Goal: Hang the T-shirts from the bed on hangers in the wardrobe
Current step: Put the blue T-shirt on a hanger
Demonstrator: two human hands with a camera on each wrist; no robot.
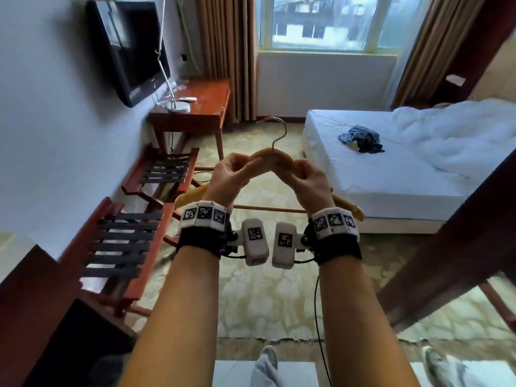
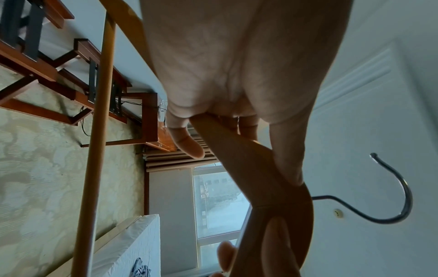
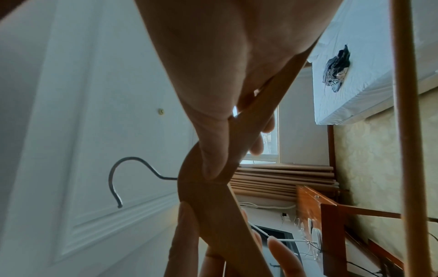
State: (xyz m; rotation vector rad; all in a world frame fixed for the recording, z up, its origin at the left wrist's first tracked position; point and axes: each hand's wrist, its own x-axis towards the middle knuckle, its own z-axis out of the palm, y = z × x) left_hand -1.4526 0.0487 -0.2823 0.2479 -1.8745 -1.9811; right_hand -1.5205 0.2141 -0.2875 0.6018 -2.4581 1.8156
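I hold a light wooden hanger (image 1: 268, 155) in front of me with both hands, its metal hook (image 1: 276, 129) pointing up and away. My left hand (image 1: 237, 166) grips the left shoulder near the top, and my right hand (image 1: 301, 171) grips the right shoulder. The left wrist view shows my thumb along the hanger (image 2: 251, 168) beside the hook (image 2: 400, 189). The right wrist view shows my thumb pressed on the hanger (image 3: 208, 206). A crumpled dark blue-grey T-shirt pile (image 1: 360, 141) lies on the white bed (image 1: 391, 180), ahead to the right and out of reach, also seen as the T-shirt pile (image 3: 336, 71).
Two red-brown luggage racks (image 1: 122, 241) stand along the left wall under a wall TV (image 1: 131, 51). A wooden desk (image 1: 201, 104) sits by the curtains and window (image 1: 326, 20). A dark wooden beam (image 1: 460, 241) crosses at right. Patterned carpet (image 1: 265, 297) lies between me and the bed.
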